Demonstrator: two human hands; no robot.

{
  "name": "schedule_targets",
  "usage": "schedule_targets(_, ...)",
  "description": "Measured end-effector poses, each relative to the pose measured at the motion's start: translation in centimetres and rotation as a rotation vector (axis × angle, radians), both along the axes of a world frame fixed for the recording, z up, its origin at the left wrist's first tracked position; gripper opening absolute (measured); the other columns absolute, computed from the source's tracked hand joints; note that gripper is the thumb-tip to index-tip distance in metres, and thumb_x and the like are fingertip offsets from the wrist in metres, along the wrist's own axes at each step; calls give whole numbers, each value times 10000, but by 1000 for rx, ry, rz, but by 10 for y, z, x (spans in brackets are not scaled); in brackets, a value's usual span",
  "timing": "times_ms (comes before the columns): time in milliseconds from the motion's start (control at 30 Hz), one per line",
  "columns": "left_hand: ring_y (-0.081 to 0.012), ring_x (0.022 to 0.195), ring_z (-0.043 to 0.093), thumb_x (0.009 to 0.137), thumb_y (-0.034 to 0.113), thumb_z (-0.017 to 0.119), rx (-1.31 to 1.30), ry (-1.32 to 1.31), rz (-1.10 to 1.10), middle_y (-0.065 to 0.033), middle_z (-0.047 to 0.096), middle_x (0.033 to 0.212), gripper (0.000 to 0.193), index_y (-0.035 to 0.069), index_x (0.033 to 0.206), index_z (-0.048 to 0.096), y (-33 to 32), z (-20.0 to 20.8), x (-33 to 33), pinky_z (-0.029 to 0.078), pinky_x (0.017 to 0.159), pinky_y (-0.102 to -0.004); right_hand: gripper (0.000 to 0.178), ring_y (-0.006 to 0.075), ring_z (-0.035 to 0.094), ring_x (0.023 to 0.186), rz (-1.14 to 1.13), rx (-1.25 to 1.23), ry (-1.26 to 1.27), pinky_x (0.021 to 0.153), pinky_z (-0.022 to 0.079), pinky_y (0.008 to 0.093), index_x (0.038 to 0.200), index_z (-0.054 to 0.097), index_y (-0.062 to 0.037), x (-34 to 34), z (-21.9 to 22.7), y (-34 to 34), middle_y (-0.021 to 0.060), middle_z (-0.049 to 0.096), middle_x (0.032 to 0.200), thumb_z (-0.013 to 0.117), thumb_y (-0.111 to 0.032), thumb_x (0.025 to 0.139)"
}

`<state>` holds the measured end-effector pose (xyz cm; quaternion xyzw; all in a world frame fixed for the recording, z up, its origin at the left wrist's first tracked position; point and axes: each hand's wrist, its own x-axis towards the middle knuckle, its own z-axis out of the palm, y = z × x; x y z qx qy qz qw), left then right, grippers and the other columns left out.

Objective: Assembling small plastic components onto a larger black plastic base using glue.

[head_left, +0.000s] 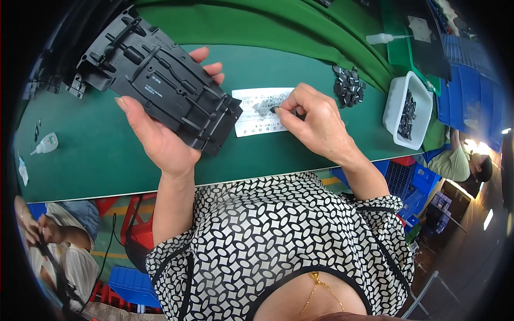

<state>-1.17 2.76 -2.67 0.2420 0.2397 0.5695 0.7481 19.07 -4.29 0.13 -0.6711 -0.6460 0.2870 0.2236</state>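
Note:
My left hand (168, 142) grips a black molded plastic chassis (168, 88), thumb along its near edge and fingertips showing past its far edge. The chassis is raised and tilted over the table, with ribs, posts and a raised central channel facing up. To its right, a white printed card (249, 129) with a grey smudged patch lies flat on the table. My right hand (319, 122) is over the card's right side, thumb and forefinger pinched on a small black plastic piece (273, 109) at the smudge. The fingers hide most of that piece.
A pile of small black pieces (349, 87) lies right of the card, beside a white bin (395, 107) holding more. Small glue bottles lie at left (47, 143) and far right (381, 38). Green cloth (225, 27) borders the table's back. Other people sit at both sides.

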Motion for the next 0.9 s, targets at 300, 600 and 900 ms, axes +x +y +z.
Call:
schedule_targets(300,-353,1087,542,911,659,220,11,20,3,-271,431,1303,804,18,1392,283,-2,2,1,445,934,-507,91,300,571,678,62,-39,-45,664,445,399,732,586,2,-2,2,-2,123,601,752,634,-74,740)
schedule_targets(600,-351,1090,539,917,651,215,20,-21,-12,-268,439,1296,791,18,1386,292,1,-3,1,446,935,-503,133,55,455,605,-254,-357,593,536,372,222,787,625,15,18,4,2,-1,569,707,677,-106,809)
schedule_targets(900,-234,971,606,877,713,255,-103,-101,-61,-143,584,1142,830,-13,1221,468,1,7,-5,474,879,-360,79,61,473,689,-196,-166,746,612,364,210,770,611,-22,18,16,2,-22,549,747,671,-60,805)
